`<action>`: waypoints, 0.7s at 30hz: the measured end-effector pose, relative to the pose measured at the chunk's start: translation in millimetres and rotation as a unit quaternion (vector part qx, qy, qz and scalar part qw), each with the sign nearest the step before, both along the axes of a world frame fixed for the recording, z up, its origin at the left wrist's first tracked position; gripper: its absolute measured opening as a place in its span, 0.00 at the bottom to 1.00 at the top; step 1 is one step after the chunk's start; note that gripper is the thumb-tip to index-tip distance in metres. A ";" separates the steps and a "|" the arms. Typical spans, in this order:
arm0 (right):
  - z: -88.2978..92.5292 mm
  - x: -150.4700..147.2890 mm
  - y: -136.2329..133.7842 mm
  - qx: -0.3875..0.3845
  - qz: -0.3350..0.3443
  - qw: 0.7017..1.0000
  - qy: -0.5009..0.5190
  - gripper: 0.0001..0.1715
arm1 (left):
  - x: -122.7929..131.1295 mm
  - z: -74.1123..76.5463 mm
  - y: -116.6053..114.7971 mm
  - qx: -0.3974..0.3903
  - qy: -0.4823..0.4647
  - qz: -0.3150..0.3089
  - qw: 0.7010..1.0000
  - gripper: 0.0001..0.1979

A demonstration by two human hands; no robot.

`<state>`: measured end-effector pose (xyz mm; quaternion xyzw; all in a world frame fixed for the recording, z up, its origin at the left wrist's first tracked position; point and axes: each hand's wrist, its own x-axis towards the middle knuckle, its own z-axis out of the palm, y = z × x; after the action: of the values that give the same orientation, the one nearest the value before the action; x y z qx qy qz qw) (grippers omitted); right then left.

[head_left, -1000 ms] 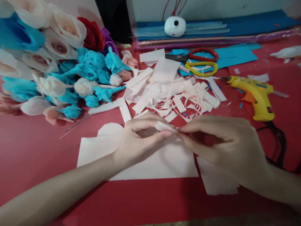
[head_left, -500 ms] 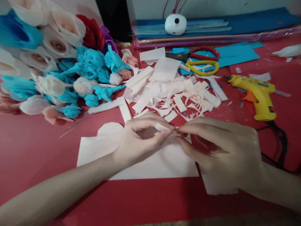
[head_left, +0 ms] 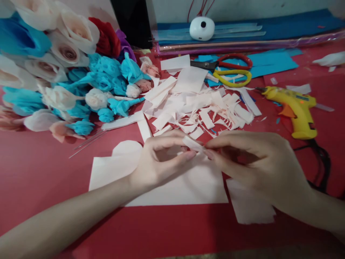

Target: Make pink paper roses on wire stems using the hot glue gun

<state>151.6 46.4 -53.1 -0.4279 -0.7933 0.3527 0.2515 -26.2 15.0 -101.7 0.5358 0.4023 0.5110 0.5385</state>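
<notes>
My left hand (head_left: 159, 160) and my right hand (head_left: 256, 162) meet at the fingertips over the red table, both pinched on one small pale pink paper strip (head_left: 192, 143). Under them lies a large pale pink paper sheet (head_left: 188, 187), with a smaller piece (head_left: 250, 207) to its right beneath my right wrist. Just behind the hands spreads a heap of pale pink paper scraps (head_left: 199, 104).
Blue, white and pink paper flowers (head_left: 67, 79) fill the left side, with thin wires (head_left: 86, 142) beside them. A yellow glue gun (head_left: 293, 108) and its black cord (head_left: 320, 162) lie at the right. Red-handled scissors (head_left: 223, 63), yellow-handled scissors (head_left: 231, 77) and blue paper (head_left: 269, 63) sit behind.
The fingers of both hands shifted slightly on the strip, which now sticks up a little higher between the fingertips. Everything else stays where it was.
</notes>
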 end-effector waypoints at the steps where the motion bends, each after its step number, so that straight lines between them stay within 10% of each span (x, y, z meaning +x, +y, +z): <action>1: 0.0 0.1 0.2 -0.001 -0.002 1.000 0.000 0.05 | 0.4 0.5 0.1 -0.005 -0.001 0.005 1.000 0.07; 21: 0.9 3.8 6.1 -0.029 0.011 0.999 -0.015 0.06 | 7.1 0.8 -1.2 -0.073 -0.032 0.048 0.996 0.05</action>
<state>155.3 52.4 -52.3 -0.4316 -0.7908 0.3719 0.2236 -19.2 13.7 -100.9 0.4586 0.4465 0.5219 0.5639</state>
